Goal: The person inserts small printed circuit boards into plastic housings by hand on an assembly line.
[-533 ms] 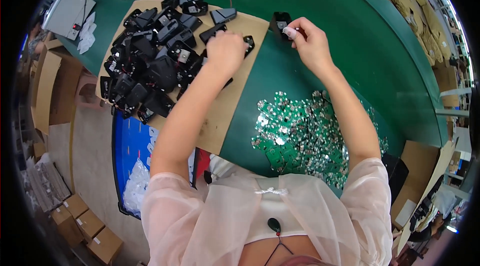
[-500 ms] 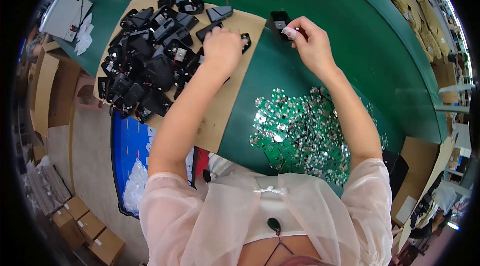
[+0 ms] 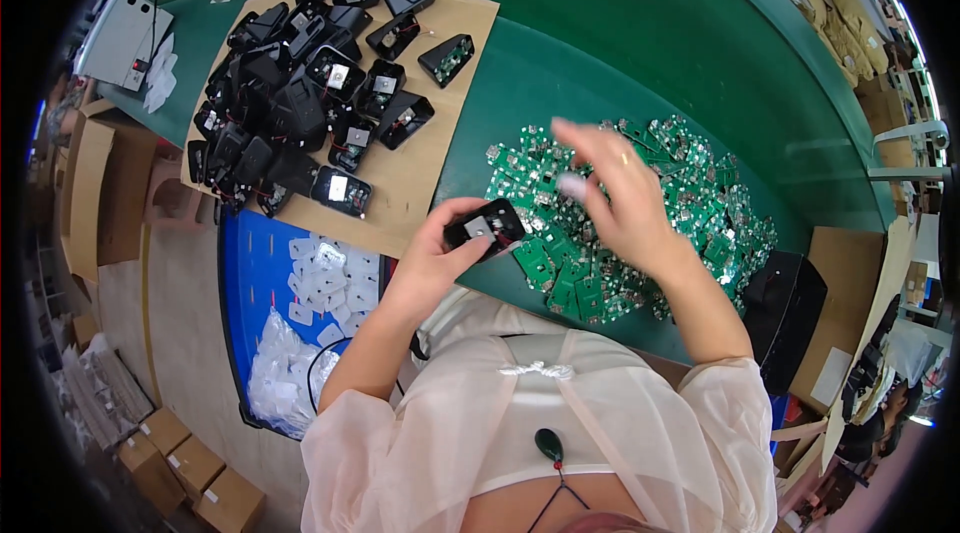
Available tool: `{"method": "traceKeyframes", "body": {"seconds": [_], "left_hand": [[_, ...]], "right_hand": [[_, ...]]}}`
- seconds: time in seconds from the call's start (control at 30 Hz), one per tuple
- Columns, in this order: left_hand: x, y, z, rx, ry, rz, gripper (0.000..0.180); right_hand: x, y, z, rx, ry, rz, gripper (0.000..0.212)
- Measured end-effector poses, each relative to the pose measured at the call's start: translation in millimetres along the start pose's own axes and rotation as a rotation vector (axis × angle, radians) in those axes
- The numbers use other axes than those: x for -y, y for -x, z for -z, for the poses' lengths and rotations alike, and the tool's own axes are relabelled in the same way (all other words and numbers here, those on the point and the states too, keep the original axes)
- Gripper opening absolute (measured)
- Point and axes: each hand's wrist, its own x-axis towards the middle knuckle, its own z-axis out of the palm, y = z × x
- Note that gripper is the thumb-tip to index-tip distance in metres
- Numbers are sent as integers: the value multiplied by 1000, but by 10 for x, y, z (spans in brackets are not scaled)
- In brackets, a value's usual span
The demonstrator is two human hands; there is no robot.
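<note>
Close to my body, at the near edge of the table, my left hand (image 3: 437, 258) grips a black plastic housing (image 3: 503, 218). The housing's open side faces up, and a pale metal piece shows inside it beside my thumb. My right hand (image 3: 620, 198) hovers over a heap of green circuit boards (image 3: 580, 285), slightly blurred, its fingers spread and nothing visible in them. To the left, many similar black housings (image 3: 300, 103) lie piled on a brown cardboard sheet (image 3: 405, 188). One housing (image 3: 447, 60) at the sheet's right side has a green board inside.
Below the cardboard stands a blue tray (image 3: 252, 278) with white flat pieces (image 3: 335, 283) and a clear plastic bag (image 3: 285, 373). A grey metal box (image 3: 122, 38) sits at the far left. Cardboard boxes (image 3: 185, 463) stand on the floor, and an open carton (image 3: 835, 318) is at the right.
My left hand has come from the housing pile toward my body and now holds a housing. My right hand has left the housing at the far side and moved nearer, over the boards.
</note>
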Motion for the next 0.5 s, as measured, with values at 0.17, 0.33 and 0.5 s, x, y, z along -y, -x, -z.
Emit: {"method": "traceKeyframes", "body": {"seconds": [0.17, 0.33, 0.5], "left_hand": [[251, 30, 145, -185, -506, -408, 28], [192, 44, 20, -188, -246, -364, 20], [171, -101, -133, -95, 63, -158, 18]], "right_hand": [[-470, 13, -198, 289, 307, 69, 39], [-384, 18, -50, 269, 386, 13, 18], [-424, 231, 29, 26, 511, 113, 19]]}}
